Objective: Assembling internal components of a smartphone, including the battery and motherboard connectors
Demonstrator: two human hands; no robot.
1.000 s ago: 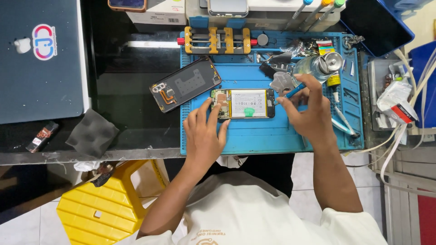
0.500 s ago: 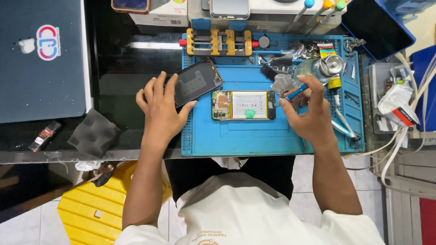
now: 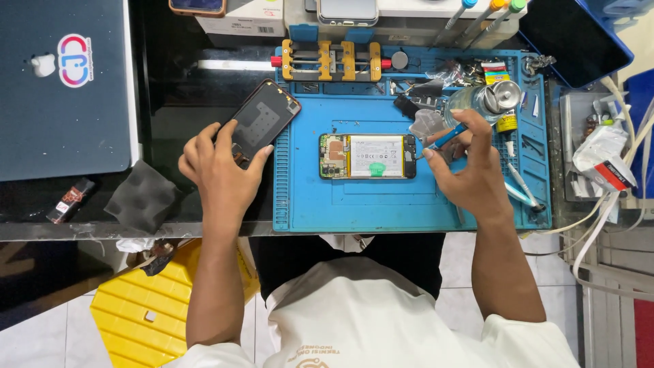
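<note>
The opened phone (image 3: 368, 156) lay flat near the middle of the blue work mat (image 3: 340, 204), its battery and circuit board facing up. At its right end the right hand (image 3: 470, 180) held a blue-handled tool (image 3: 447, 136), fingers pinched closed around the handle with the tip down at the phone's edge. A clear bottle with a metal cap (image 3: 485, 100) stood just beyond that hand, among small parts at the mat's top right. The left hand (image 3: 221, 170) rested at the mat's left border, its fingers curled loosely over the lower end of a dark back cover (image 3: 264, 117) lying tilted on the black counter (image 3: 177, 88). A yellow-and-red clamp jig (image 3: 332, 60) sat along the mat's top edge. A grey foam pad (image 3: 142, 196) lay left of the hand, and a yellow stool (image 3: 153, 307) stood below the counter.
</note>
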